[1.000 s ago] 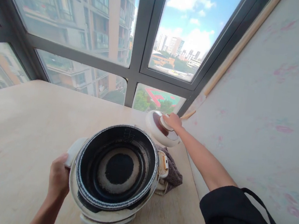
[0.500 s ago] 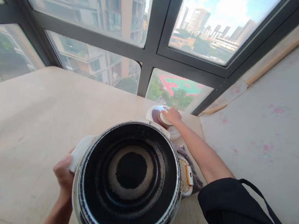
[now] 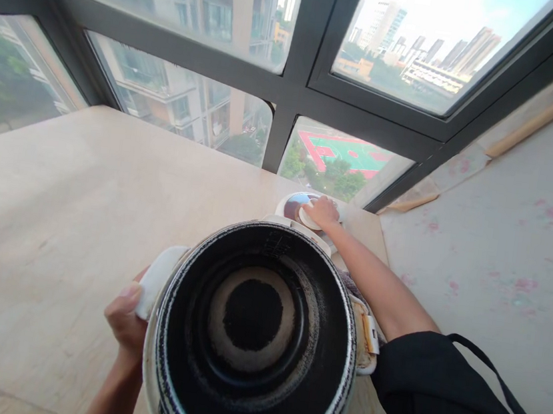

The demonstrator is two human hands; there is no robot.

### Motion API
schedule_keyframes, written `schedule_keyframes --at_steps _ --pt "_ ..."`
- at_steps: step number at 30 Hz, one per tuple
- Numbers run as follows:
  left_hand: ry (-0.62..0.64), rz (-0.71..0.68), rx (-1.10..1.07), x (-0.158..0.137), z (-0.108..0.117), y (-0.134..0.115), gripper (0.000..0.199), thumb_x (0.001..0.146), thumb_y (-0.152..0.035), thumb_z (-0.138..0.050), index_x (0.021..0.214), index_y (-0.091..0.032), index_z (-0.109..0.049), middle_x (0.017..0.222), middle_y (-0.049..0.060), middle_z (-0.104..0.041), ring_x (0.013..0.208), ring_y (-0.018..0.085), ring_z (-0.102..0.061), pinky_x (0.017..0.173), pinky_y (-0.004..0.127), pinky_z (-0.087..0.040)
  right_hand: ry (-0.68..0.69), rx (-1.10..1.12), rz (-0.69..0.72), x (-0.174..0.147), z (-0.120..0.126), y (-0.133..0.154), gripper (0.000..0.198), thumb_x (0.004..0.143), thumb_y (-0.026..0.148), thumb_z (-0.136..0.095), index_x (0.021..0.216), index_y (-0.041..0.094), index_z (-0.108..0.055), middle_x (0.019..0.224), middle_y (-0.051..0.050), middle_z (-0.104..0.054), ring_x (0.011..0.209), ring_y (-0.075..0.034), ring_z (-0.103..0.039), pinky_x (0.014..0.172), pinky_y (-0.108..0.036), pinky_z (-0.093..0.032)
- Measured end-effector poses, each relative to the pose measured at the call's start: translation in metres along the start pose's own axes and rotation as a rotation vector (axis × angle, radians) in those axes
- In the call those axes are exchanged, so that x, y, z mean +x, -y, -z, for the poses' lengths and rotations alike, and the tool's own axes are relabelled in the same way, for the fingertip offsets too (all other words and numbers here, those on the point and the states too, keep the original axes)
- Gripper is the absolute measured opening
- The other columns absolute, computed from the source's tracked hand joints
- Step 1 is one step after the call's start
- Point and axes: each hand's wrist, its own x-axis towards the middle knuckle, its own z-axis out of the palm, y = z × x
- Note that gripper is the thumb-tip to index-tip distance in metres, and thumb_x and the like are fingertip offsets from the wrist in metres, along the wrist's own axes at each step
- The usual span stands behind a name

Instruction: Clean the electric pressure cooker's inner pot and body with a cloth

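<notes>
Black pot (image 3: 255, 318); right fingers (image 3: 321, 206) on lid (image 3: 295, 205)

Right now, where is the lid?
In the head view, the lid is slightly right of centre, just beyond the pot and near the window, with the right hand on its knob.

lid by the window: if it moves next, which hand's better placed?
Likely the right hand: it's on the knob of the lid. The left hand holds the white handle beside the black pot, farther from the lid, so it would have to let go and reach across.
</notes>
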Motion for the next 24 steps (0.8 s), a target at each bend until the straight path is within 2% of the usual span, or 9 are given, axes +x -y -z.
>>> schedule_keyframes --at_steps 2,3,8,11,14,18,21,22,24 --pt "-0.096 -0.041 -0.021 -0.002 -0.002 0.0 0.018 0.052 -0.041 -0.048 0.047 -0.025 -0.042 0.044 0.002 -0.036 0.057 0.021 -0.044 0.04 0.029 -0.03 0.019 -0.007 0.011 0.001 0.0 -0.001 0.068 0.089 0.054 -0.059 0.14 0.009 -0.052 0.14 -0.024 -0.054 0.131 -0.037 -0.052 0.103 -0.045 -0.045" --pt "-0.095 -0.04 -0.037 -0.002 -0.002 0.001 0.018 0.053 -0.041 -0.049 0.048 -0.024 -0.042 0.044 0.002 -0.035 0.056 0.02 -0.045 0.04 0.029 -0.031 0.033 -0.01 0.022 0.002 0.001 -0.003 0.068 0.089 0.054 -0.059 0.14 0.009 -0.051 0.14 -0.024 -0.054 0.131 -0.037 -0.052 0.103 -0.045 -0.045" --pt "0.089 0.065 -0.145 -0.001 -0.002 0.005 0.02 0.053 -0.044 -0.048 0.056 -0.024 -0.046 0.044 0.001 -0.035 0.055 0.022 -0.05 0.041 0.031 -0.036 0.107 -0.034 0.104 -0.005 0.013 -0.012 0.067 0.089 0.049 -0.062 0.142 0.009 -0.049 0.143 -0.025 -0.05 0.131 -0.037 -0.052 0.106 -0.043 -0.043" --pt "0.157 0.116 -0.179 0.0 0.001 0.006 0.026 0.053 -0.046 -0.05 0.064 -0.023 -0.05 0.046 0.0 -0.037 0.054 0.021 -0.051 0.043 0.031 -0.038 0.136 -0.037 0.141 -0.02 0.023 -0.017 0.065 0.089 0.041 -0.064 0.145 0.011 -0.048 0.146 -0.024 -0.048 0.13 -0.037 -0.054 0.105 -0.042 -0.044" --pt "0.207 0.118 -0.191 0.0 0.005 0.007 0.026 0.055 -0.047 -0.052 0.065 -0.023 -0.046 0.048 -0.003 -0.036 0.052 0.018 -0.046 0.044 0.028 -0.036 0.139 -0.011 0.168 -0.041 0.038 -0.023 0.062 0.09 0.036 -0.064 0.144 0.011 -0.049 0.145 -0.023 -0.05 0.128 -0.035 -0.055 0.103 -0.04 -0.045" --pt "0.195 0.044 -0.093 -0.002 0.013 0.005 0.028 0.06 -0.046 -0.054 0.058 -0.022 -0.038 0.05 -0.004 -0.033 0.047 0.011 -0.032 0.04 0.025 -0.027 0.158 0.123 0.186 -0.086 0.067 -0.042 0.06 0.095 0.047 -0.055 0.143 0.012 -0.05 0.135 -0.016 -0.061 0.112 -0.027 -0.064 0.085 -0.032 -0.054" --pt "0.15 0.14 -0.095 -0.004 0.017 0.001 0.032 0.063 -0.046 -0.057 0.056 -0.022 -0.037 0.048 -0.005 -0.031 0.044 0.009 -0.028 0.038 0.023 -0.022 0.134 0.463 0.154 -0.138 0.09 -0.065 0.056 0.094 0.055 -0.055 0.132 0.014 -0.058 0.133 -0.016 -0.062 0.1 -0.024 -0.067 0.067 -0.028 -0.054" --pt "0.15 0.186 -0.106 -0.004 0.019 -0.001 0.032 0.062 -0.045 -0.059 0.056 -0.022 -0.039 0.048 -0.006 -0.032 0.043 0.008 -0.029 0.038 0.022 -0.023 0.164 0.571 0.135 -0.158 0.097 -0.073 0.056 0.093 0.061 -0.054 0.125 0.015 -0.062 0.126 -0.015 -0.065 0.092 -0.022 -0.068 0.062 -0.027 -0.053" --pt "0.168 0.249 -0.121 -0.003 0.02 -0.006 0.03 0.06 -0.043 -0.062 0.056 -0.021 -0.042 0.046 -0.006 -0.035 0.041 0.008 -0.031 0.037 0.021 -0.024 0.325 0.752 0.089 -0.199 0.106 -0.084 0.066 0.089 0.075 -0.052 0.116 0.017 -0.066 0.107 -0.014 -0.071 0.076 -0.02 -0.067 0.055 -0.027 -0.05"
